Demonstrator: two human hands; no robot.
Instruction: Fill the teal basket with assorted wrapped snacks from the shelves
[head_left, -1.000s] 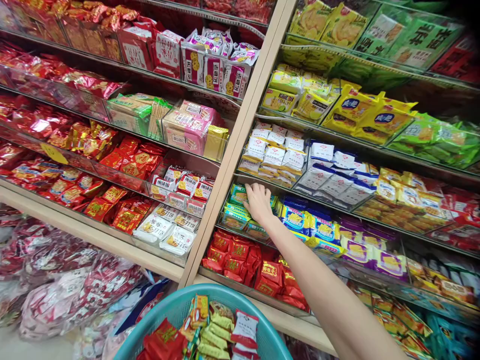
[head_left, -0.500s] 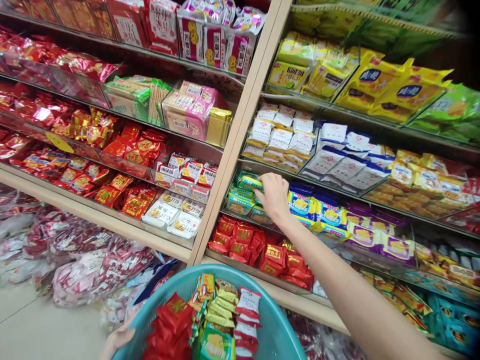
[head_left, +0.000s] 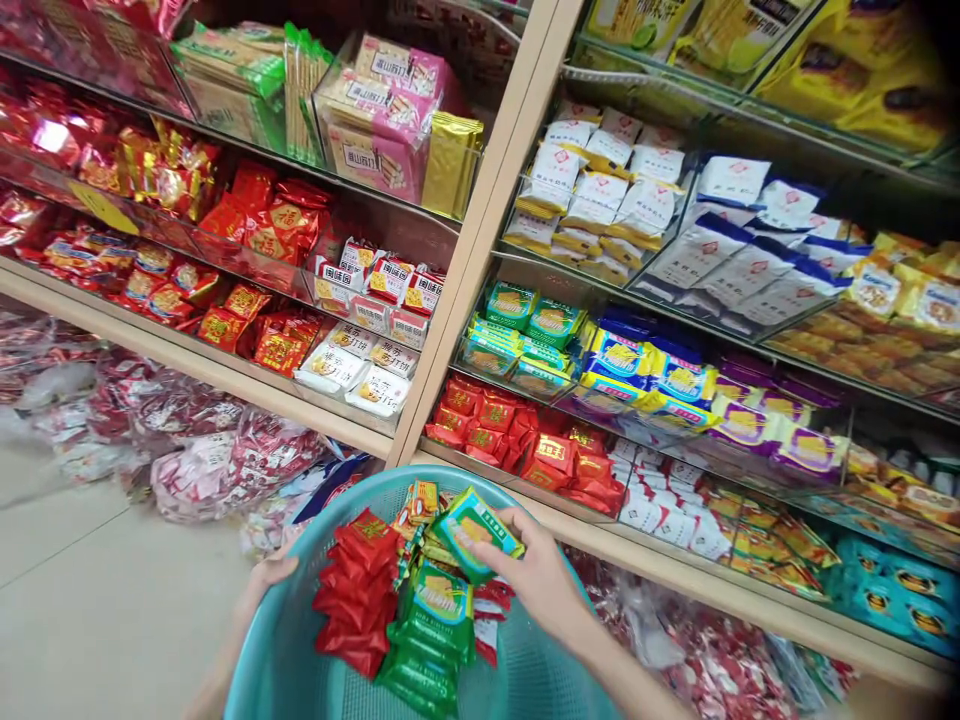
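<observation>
My left hand point(head_left: 268, 580) grips the left rim of a teal plastic basket point(head_left: 259, 650), with its fingertips over the edge. Over the basket, my right hand point(head_left: 536, 570) is closed on a green biscuit packet point(head_left: 465, 525), which is tilted, its label facing up. Beneath that packet lie more green biscuit packets point(head_left: 435, 625) in the basket. To their left is a pile of red packets point(head_left: 356, 590), and a small orange packet point(head_left: 420, 503) rests near the far rim. White-and-red packets point(head_left: 487, 625) show partly below my right hand.
Beyond the basket stand shelves with glass-fronted bins. One bin holds green biscuit packets point(head_left: 555, 322), beside blue-and-yellow packets point(head_left: 619, 355). Red packets point(head_left: 487, 420) fill the bin below. A wooden upright point(head_left: 480, 230) divides the shelving. Clear bags of goods point(head_left: 240, 450) lie on the floor at left.
My right hand has come down from the shelf bin to above the basket, bringing a green biscuit packet. The view has tilted lower. My left hand stays on the rim.
</observation>
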